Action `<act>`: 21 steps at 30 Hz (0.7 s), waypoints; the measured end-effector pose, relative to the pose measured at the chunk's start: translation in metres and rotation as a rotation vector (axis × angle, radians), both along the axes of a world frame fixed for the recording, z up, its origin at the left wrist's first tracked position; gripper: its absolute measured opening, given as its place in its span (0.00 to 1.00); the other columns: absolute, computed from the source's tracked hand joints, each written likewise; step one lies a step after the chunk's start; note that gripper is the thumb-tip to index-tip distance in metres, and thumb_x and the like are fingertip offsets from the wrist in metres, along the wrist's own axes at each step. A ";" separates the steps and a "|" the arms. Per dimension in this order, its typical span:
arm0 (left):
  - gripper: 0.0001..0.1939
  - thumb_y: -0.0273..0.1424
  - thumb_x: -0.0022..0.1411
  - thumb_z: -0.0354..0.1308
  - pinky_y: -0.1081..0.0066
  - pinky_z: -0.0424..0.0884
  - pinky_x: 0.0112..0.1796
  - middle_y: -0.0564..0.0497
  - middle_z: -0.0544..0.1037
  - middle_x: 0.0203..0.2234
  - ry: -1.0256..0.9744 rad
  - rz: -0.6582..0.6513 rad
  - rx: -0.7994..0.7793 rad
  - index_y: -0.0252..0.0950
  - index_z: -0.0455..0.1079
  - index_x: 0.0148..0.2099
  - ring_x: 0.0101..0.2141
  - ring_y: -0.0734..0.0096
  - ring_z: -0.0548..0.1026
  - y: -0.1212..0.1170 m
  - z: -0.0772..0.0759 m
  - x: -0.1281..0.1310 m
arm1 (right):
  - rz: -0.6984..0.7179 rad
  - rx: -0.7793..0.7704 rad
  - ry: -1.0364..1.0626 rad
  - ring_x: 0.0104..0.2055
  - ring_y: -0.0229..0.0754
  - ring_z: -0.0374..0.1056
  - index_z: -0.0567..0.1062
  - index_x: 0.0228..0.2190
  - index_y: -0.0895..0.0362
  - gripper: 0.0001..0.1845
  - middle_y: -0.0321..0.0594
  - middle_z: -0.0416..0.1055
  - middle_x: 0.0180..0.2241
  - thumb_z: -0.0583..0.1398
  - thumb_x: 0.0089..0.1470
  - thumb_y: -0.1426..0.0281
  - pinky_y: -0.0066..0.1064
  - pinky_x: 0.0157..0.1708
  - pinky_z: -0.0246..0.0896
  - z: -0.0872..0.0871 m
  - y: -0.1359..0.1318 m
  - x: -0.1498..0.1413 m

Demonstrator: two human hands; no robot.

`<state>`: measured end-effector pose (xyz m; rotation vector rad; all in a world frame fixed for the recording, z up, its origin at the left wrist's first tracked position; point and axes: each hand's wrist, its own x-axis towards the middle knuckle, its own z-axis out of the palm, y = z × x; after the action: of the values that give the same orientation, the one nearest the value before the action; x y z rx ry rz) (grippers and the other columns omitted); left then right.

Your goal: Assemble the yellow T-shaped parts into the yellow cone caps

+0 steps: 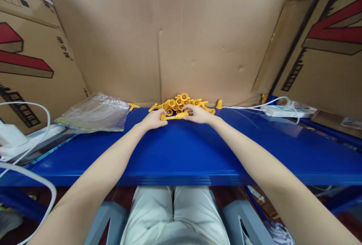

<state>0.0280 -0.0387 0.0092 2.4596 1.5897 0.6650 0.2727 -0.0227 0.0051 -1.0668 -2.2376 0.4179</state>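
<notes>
Between my two hands lies a yellow plastic piece with a ribbed shaft and a flared cup end (174, 117), level just over the blue shelf (181, 150). My left hand (154, 119) pinches its left end, and my right hand (197, 114) has its fingers closed at the cup end on the right. Directly behind it is a heap of similar yellow cup-ended pieces (179, 101), many with their round openings facing me. My right hand covers part of this heap.
A clear plastic bag (96, 113) lies on the left, beside a loose yellow T-shaped piece (134, 106). One yellow cap (219, 104) stands right of the heap. White power strips (285, 111) with cables sit at both sides. A cardboard panel (209, 48) walls the back, with boxes left and right.
</notes>
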 end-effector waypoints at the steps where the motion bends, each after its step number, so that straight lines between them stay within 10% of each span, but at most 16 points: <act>1: 0.16 0.32 0.47 0.59 0.71 0.63 0.30 0.54 0.74 0.25 0.006 0.018 0.023 0.38 0.68 0.41 0.29 0.66 0.73 0.000 0.000 0.000 | 0.014 -0.028 0.050 0.37 0.39 0.70 0.69 0.45 0.57 0.20 0.40 0.71 0.38 0.64 0.49 0.72 0.35 0.41 0.68 -0.001 0.002 0.001; 21: 0.13 0.31 0.47 0.57 0.71 0.61 0.29 0.57 0.67 0.20 -0.054 0.018 0.137 0.36 0.72 0.37 0.24 0.72 0.65 -0.003 0.006 -0.002 | 0.056 -0.495 0.320 0.26 0.40 0.75 0.72 0.26 0.60 0.21 0.45 0.77 0.27 0.66 0.49 0.54 0.32 0.34 0.73 0.015 -0.008 0.010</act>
<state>0.0264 -0.0420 0.0152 2.5009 1.5985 0.8636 0.2825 -0.0309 0.0205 -1.0824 -1.9223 1.1267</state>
